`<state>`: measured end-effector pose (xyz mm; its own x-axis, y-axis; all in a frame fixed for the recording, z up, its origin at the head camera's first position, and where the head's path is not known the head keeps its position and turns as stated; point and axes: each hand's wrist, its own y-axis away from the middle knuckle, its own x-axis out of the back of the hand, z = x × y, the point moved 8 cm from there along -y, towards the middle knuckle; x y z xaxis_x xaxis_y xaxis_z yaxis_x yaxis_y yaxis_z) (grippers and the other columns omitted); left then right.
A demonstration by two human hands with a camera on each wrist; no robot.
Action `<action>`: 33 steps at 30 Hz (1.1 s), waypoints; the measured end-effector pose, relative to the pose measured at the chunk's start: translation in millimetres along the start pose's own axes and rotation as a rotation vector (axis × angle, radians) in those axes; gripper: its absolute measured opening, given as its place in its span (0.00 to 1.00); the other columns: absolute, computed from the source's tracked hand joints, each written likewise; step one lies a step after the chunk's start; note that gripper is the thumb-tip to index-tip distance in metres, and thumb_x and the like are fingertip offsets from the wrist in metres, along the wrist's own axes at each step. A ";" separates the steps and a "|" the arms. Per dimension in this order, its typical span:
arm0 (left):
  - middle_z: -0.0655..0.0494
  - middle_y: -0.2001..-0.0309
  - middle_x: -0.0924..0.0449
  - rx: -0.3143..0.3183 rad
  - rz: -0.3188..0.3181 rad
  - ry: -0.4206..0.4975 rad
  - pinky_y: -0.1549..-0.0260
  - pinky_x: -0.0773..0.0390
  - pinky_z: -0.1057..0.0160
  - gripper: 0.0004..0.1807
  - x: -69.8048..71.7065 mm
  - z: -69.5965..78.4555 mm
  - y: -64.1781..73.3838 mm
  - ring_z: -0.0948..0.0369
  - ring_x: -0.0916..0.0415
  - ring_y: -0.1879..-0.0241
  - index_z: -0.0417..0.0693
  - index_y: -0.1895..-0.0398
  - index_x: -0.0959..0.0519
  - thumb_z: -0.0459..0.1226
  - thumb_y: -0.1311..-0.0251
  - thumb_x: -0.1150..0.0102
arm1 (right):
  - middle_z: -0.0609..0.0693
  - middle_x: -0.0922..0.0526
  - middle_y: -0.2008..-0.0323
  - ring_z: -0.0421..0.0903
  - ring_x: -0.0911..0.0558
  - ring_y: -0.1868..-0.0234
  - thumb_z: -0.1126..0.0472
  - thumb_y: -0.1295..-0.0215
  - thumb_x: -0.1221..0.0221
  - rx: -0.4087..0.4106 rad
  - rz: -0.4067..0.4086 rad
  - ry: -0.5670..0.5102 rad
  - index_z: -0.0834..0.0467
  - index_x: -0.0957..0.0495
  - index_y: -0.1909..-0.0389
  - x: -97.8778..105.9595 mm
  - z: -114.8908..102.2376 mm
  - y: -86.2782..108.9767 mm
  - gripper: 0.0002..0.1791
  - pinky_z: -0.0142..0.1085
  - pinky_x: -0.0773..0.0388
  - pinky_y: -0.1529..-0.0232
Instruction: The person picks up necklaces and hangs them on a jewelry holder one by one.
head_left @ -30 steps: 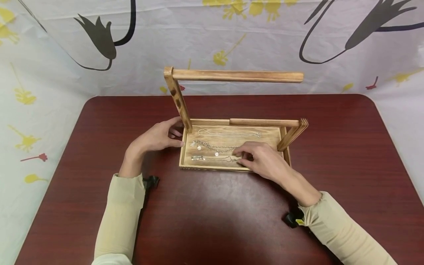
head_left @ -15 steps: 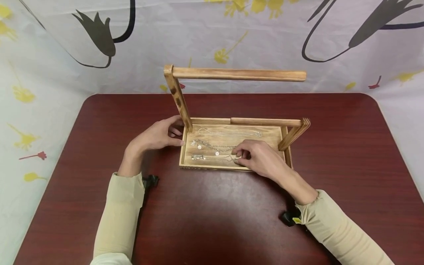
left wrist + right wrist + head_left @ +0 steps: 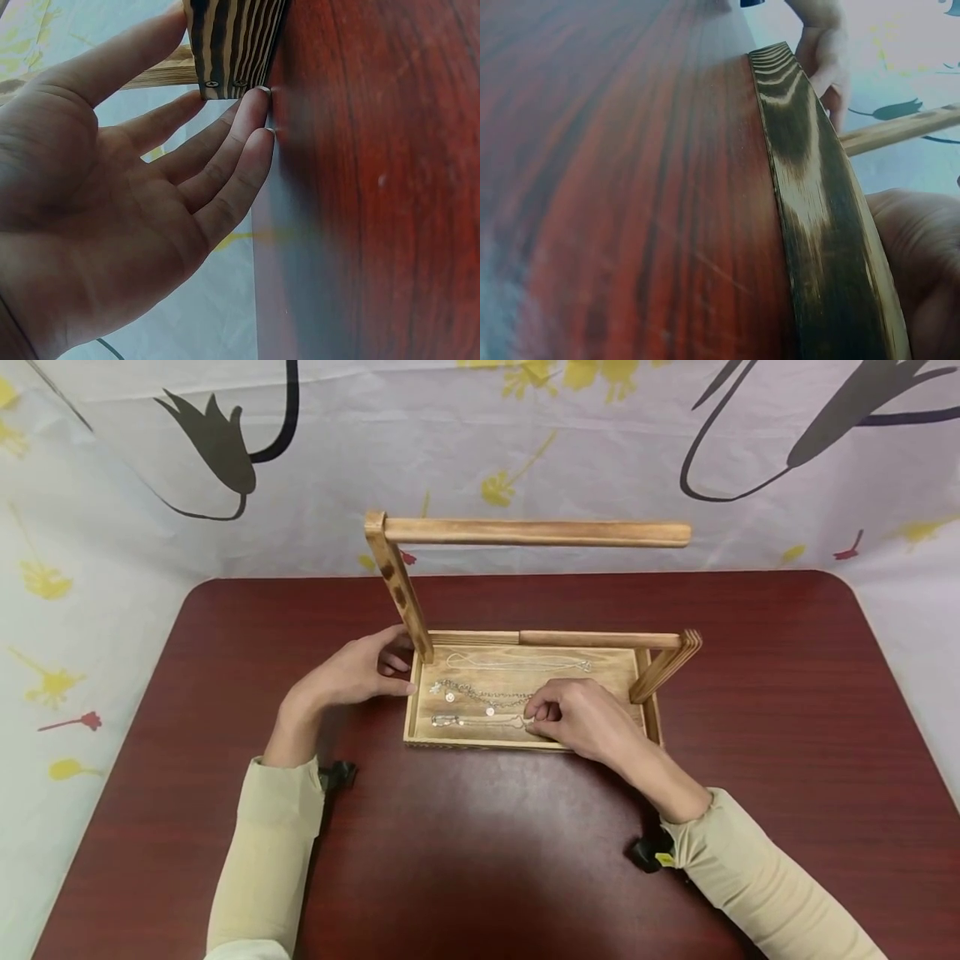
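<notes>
A low wooden tray [image 3: 465, 743] with an upright frame stands on the table. Inside lie a thin silver necklace [image 3: 517, 667] at the back, a thicker silver chain [image 3: 480, 695] with round charms in the middle, and a fine silver necklace [image 3: 487, 723] along the front. My right hand [image 3: 585, 718] pinches the right end of the front necklace between thumb and fingers, the fingertips partly hiding it. In the right wrist view the tray's side wall [image 3: 810, 187] hides the fingertips. My left hand [image 3: 345, 672] touches the tray's left end, fingers loosely extended, seen also in the left wrist view.
A wooden bar [image 3: 532, 532] runs high above the tray from its left post [image 3: 401, 593]. A lower bar [image 3: 600, 639] meets a slanted post [image 3: 667, 667] at the right. The dark red table [image 3: 480, 860] surrounds the tray, with a printed cloth [image 3: 420, 443] behind.
My right hand has shifted slightly left along the front necklace, still pinching its end. My left hand keeps its place at the tray's left end.
</notes>
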<state>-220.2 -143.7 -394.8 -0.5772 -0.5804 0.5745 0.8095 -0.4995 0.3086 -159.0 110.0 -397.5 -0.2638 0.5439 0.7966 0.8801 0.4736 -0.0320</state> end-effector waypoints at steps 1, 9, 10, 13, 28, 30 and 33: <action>0.46 0.34 0.31 0.003 -0.001 0.002 0.45 0.25 0.53 0.44 -0.3 -0.7 0.6 0.51 0.24 0.46 0.45 0.25 0.41 0.34 0.43 0.29 | 0.36 0.19 0.76 0.33 0.22 0.74 0.61 0.46 0.26 -0.004 0.003 0.003 0.47 0.14 0.70 -0.4 -0.1 0.1 0.06 0.32 0.24 0.71; 0.46 0.34 0.31 0.009 -0.011 0.016 0.46 0.24 0.53 0.45 -3.9 -4.7 2.2 0.51 0.24 0.45 0.44 0.25 0.42 0.33 0.43 0.29 | 0.34 0.20 0.77 0.32 0.24 0.75 0.58 0.45 0.26 -0.031 0.015 0.022 0.44 0.13 0.72 -4.0 1.2 3.4 0.05 0.33 0.27 0.74; 0.45 0.34 0.31 0.005 -0.011 0.017 0.46 0.24 0.53 0.45 -4.2 -4.5 2.4 0.50 0.24 0.45 0.44 0.25 0.43 0.33 0.43 0.29 | 0.34 0.20 0.77 0.32 0.24 0.75 0.58 0.46 0.26 -0.029 0.019 0.023 0.44 0.13 0.72 -4.0 1.0 3.6 0.05 0.33 0.27 0.74; 0.45 0.34 0.31 0.005 -0.006 0.019 0.46 0.24 0.53 0.45 -4.2 -4.5 2.9 0.50 0.24 0.46 0.44 0.25 0.42 0.33 0.44 0.28 | 0.34 0.20 0.77 0.32 0.25 0.76 0.58 0.46 0.26 -0.024 0.022 0.024 0.44 0.13 0.73 -4.0 0.3 3.7 0.05 0.32 0.27 0.75; 0.44 0.34 0.32 -0.013 -0.005 0.032 0.46 0.24 0.52 0.44 -2.6 -1.1 0.7 0.49 0.24 0.45 0.43 0.25 0.42 0.33 0.43 0.29 | 0.39 0.21 0.73 0.37 0.25 0.70 0.62 0.38 0.32 0.029 -0.010 0.039 0.49 0.16 0.72 -3.1 -3.0 1.3 0.05 0.34 0.26 0.68; 0.43 0.34 0.32 -0.018 -0.003 0.033 0.46 0.24 0.52 0.44 -1.8 -0.9 0.4 0.49 0.24 0.45 0.42 0.25 0.42 0.33 0.43 0.29 | 0.40 0.21 0.72 0.38 0.25 0.69 0.62 0.37 0.32 0.047 0.002 0.036 0.50 0.17 0.71 -2.3 -4.2 1.1 0.05 0.35 0.25 0.67; 0.42 0.34 0.32 -0.025 0.001 0.039 0.45 0.25 0.51 0.44 -1.0 -1.5 -0.2 0.48 0.24 0.45 0.41 0.26 0.41 0.32 0.43 0.29 | 0.41 0.22 0.69 0.38 0.25 0.67 0.61 0.36 0.33 0.073 0.011 0.040 0.49 0.19 0.69 -1.7 -5.9 1.5 0.05 0.35 0.25 0.64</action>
<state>-219.9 -144.1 -396.5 -0.5805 -0.6051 0.5449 0.8073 -0.5148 0.2884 -154.9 105.7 -395.3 -0.2365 0.5220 0.8195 0.8517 0.5173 -0.0837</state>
